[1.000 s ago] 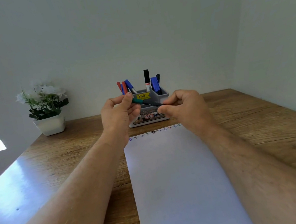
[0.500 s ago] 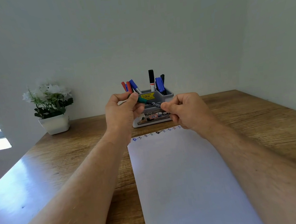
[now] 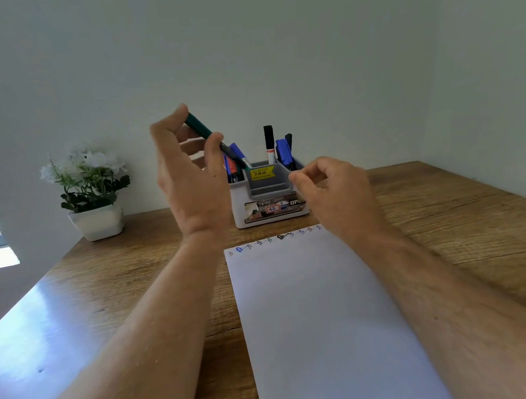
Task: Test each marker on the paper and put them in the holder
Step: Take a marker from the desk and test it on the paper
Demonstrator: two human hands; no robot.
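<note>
Now the left hand (image 3: 189, 172) is pinching the green marker (image 3: 204, 130), tilting it tip-down over the holder (image 3: 267, 195), presumably aiming it at the left compartment. The right hand (image 3: 330, 190) is hovering loosely curled, holding nothing. Blue, red and black markers are standing in the holder; test marks are lining the paper (image 3: 319, 309).

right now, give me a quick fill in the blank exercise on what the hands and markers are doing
1. The green marker is held by the ____ hand.
2. The right hand holds ____.
3. The holder stands on the table just beyond the far edge of the ____.
4. The pot of white flowers stands to the ____ of the holder.

Missing words: left; nothing; paper; left
</note>
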